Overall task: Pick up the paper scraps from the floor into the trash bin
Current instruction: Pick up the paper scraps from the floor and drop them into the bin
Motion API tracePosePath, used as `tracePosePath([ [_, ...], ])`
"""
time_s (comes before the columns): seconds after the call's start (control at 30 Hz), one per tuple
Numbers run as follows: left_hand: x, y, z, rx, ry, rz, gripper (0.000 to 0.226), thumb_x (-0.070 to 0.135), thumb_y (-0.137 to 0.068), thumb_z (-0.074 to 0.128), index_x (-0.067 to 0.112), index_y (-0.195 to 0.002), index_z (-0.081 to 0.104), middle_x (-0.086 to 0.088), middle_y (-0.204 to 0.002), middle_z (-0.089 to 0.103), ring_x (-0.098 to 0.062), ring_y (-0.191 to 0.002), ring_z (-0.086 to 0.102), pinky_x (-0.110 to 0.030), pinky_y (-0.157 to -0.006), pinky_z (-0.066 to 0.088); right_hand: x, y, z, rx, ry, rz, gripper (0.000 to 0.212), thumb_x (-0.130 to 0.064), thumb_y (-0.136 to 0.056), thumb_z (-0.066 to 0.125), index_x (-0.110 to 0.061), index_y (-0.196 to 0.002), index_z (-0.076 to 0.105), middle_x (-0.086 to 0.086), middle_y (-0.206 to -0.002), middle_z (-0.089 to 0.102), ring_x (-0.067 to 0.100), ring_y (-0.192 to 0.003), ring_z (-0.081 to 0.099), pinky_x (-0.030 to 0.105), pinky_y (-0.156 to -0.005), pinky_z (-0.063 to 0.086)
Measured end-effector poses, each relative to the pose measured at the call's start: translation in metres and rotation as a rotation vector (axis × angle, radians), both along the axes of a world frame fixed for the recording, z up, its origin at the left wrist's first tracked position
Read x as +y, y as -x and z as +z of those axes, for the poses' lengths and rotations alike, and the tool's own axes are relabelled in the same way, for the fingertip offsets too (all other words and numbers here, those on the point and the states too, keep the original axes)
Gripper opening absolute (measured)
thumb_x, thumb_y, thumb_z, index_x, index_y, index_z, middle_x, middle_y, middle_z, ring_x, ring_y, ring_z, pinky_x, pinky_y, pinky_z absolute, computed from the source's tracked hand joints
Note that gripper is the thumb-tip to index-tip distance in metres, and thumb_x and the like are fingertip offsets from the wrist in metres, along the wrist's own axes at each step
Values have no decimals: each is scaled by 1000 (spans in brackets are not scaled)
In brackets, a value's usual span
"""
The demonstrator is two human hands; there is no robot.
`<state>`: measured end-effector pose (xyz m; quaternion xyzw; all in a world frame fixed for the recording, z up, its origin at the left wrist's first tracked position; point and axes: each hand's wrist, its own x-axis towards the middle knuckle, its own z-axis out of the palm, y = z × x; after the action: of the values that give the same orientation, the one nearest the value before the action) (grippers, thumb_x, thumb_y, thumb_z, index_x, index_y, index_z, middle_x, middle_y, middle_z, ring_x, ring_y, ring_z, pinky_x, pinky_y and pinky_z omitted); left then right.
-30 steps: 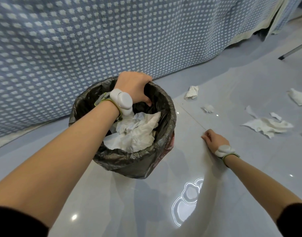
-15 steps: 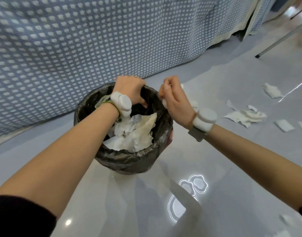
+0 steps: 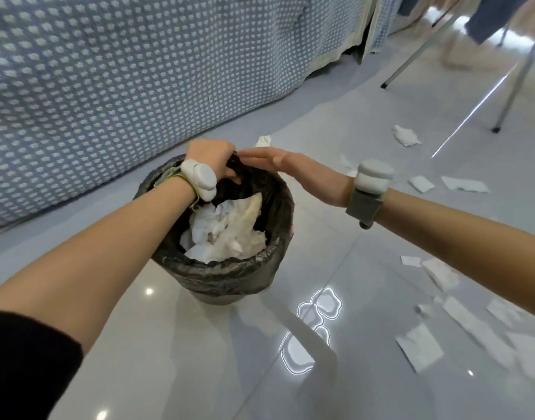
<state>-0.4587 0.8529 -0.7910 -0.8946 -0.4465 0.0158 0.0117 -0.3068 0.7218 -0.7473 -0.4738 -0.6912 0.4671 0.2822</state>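
We see the left hand (image 3: 211, 156) gripping the black liner (image 3: 235, 275) at the far rim of the trash bin (image 3: 217, 298). The right hand (image 3: 302, 174) is flat and empty above it, fingers straight. Crumpled paper (image 3: 226, 234) fills the bin, and paper scraps (image 3: 419, 347) lie on the floor (image 3: 169, 344) to the right.

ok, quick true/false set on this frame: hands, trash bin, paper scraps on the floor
1. The left hand grips the black liner at the far rim of the trash bin. True.
2. The right hand is clenched in a fist. False: its fingers are straight and hold nothing.
3. The trash bin is empty. False: crumpled white paper lies inside.
4. Paper scraps lie on the floor to the right of the bin. True.
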Motion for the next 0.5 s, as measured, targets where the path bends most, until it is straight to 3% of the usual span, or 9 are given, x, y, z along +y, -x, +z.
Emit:
tracePosePath([
  [0.13,-25,-43,1,-40,79,-80,49,47,-75,70,4,-95,59,-17,-99,66,-34,-94,63,-37,-70,44,-51,-74,-28,-161,-159,-425,35,-14,-97,33,-5,-126,50,1,-123,56,11,-116,51,10,-98,36],
  [0.27,-46,-85,-1,-40,97,-166,45,48,-75,70,7,-90,57,-14,-90,61,-30,-86,61,-34,-66,40,-122,-146,-98,-484,15,-649,33,-24,-95,50,-13,-127,47,5,-123,55,14,-110,50,30,-99,39],
  [0.37,-69,-121,-1,-28,79,-206,47,48,-75,71,6,-90,58,-15,-92,62,-32,-92,61,-33,-66,35,-199,-176,-146,-689,315,-685,77,-52,-77,64,-20,-140,34,10,-142,39,23,-131,38,31,-105,31],
  [0.43,-80,-140,-1,-28,70,-216,51,49,-72,73,4,-91,59,-16,-94,65,-34,-94,62,-36,-72,42,-247,-185,-173,-859,477,-641,111,-71,-59,64,-27,-148,13,10,-155,17,27,-143,20,38,-113,22],
  [0.5,-88,-156,-2,-30,64,-237,51,50,-70,73,4,-88,59,-16,-93,67,-34,-91,63,-38,-79,46,-284,-189,-195,-1044,546,-551,127,-77,-53,65,-32,-148,-6,9,-159,-6,28,-148,2,42,-118,13],
])
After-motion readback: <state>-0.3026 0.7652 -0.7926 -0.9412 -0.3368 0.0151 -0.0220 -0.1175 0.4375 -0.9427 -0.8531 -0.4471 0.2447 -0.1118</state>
